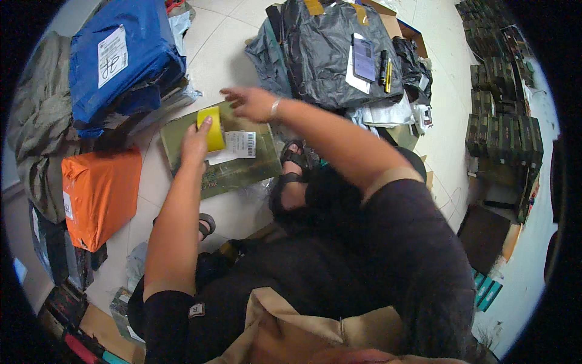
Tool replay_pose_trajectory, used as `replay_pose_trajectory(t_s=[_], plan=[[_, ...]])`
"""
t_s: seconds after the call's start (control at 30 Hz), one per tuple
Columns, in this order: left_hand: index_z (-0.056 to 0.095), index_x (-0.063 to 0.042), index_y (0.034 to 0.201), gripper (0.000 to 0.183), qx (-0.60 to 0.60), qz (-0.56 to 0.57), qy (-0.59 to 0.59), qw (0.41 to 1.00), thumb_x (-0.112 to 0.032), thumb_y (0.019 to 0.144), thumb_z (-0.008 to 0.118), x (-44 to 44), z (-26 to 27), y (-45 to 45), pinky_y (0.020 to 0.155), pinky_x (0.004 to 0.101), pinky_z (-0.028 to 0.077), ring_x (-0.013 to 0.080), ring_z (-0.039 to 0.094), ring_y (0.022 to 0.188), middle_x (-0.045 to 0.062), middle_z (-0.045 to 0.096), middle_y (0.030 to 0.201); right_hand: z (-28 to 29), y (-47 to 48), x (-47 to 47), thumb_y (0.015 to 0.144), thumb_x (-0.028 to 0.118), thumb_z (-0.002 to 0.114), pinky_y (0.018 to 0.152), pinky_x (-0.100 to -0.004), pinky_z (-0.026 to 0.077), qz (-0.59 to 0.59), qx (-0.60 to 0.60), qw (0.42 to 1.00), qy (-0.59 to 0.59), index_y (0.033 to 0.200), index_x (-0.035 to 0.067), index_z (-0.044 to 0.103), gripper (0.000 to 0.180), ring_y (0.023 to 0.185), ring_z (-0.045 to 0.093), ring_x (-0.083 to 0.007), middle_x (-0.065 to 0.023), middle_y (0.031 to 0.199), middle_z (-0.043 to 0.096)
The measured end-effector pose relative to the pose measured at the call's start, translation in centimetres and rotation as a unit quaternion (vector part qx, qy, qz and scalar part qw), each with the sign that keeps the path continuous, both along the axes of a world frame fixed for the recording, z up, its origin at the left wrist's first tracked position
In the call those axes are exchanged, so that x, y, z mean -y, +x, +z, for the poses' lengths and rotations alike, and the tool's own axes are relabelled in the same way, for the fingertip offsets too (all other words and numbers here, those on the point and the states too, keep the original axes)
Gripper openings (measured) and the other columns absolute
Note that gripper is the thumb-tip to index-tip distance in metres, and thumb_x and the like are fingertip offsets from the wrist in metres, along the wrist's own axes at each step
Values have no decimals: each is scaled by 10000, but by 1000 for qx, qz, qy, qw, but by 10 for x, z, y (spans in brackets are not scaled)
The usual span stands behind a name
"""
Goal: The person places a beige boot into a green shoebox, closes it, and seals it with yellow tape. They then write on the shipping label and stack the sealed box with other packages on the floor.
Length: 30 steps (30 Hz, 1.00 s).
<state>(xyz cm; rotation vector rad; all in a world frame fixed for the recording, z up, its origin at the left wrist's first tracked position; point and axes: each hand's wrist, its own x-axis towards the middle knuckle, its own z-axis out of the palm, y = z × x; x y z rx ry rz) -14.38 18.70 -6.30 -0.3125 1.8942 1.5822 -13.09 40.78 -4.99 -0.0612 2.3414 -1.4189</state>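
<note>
My left hand (195,141) grips a roll of yellow adhesive tape (210,129) above a flat green cardboard box (236,175). The box lies on the floor before me, and a white label (234,148) with a barcode and writing is on its top. Part of that label is hidden by the tape roll. Slightly blurred, my right hand (252,103) hovers at the far edge of the box. Its fingers are spread towards the left and I see nothing in them. A light band circles the right wrist.
A blue wrapped parcel (136,50) and an orange one (102,195) stand at left. Beyond my right arm, a black wrapped parcel (318,54) carries a phone (363,59) and markers (386,73). Stacks of dark green boxes (504,136) line the right side. My sandalled feet flank the green box.
</note>
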Motion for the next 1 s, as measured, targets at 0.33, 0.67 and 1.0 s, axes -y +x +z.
replay_pose_trajectory(t_s=[0.33, 0.67, 1.0], plan=[[610, -30, 1157, 440, 59, 16, 74, 995, -411, 937, 617, 12, -3, 2, 861, 362, 459, 211, 616, 942, 102, 653, 1058, 55, 124, -356, 866, 300, 621, 708, -376, 509, -497, 109, 831, 222, 1059, 100, 718, 294, 798, 675, -208, -94, 911, 727], [588, -13, 1133, 441, 77, -3, 32, 997, -408, 941, 623, 6, 11, -1, 860, 380, 471, 224, 630, 937, 110, 657, 1058, -17, 132, -450, 869, 579, 524, 916, -424, 472, -311, 223, 782, 492, 1158, 6, 668, 657, 1106, 624, -368, -221, 1148, 670], [589, -6, 1163, 450, 75, 9, 37, 996, -403, 952, 607, 4, 16, 2, 892, 372, 460, 226, 628, 962, 122, 663, 1076, 57, 85, -135, 899, 226, 596, 683, -411, 500, -189, -142, 926, 293, 1139, 91, 668, 285, 758, 629, -301, -124, 830, 639]])
